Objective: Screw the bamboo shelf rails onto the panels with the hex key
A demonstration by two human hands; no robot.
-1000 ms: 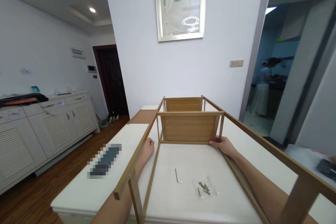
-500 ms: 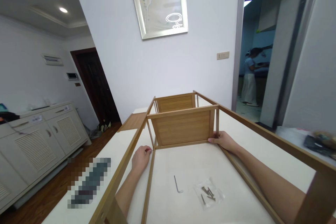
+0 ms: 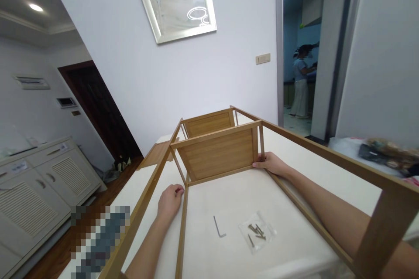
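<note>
While both arms reach forward inside a bamboo frame (image 3: pixel 314 150) lying on the white desk (image 3: pixel 229 200), the right hand (image 3: pixel 270 163) pinches the lower right corner of an upright bamboo panel (image 3: pixel 218 151), thumb on the near face and fingers behind the thin post beside it. The left hand (image 3: pixel 168 198) rests on the desk just outside the frame's lower left rail (image 3: pixel 181 226), its fingers curled together with the fingertips touching the joint where the rail meets the panel's lower left corner; whether it pinches anything small I cannot tell. The panel stands across the frame, between the two long side rails, tilted slightly with its top edge nearer the far wall. A second, similar panel (image 3: pixel 209 123) stands behind it at the frame's far end.

On the desk inside the frame, near the person, lies a hex key (image 3: pixel 219 226), and just beside it to the right a clear plastic bag of screws (image 3: pixel 257 235). A loose wooden board (image 3: pixel 156 154) lies at the desk's far left corner. Through the doorway on the right another person (image 3: pixel 300 80) stands in a blue-lit room.
</note>
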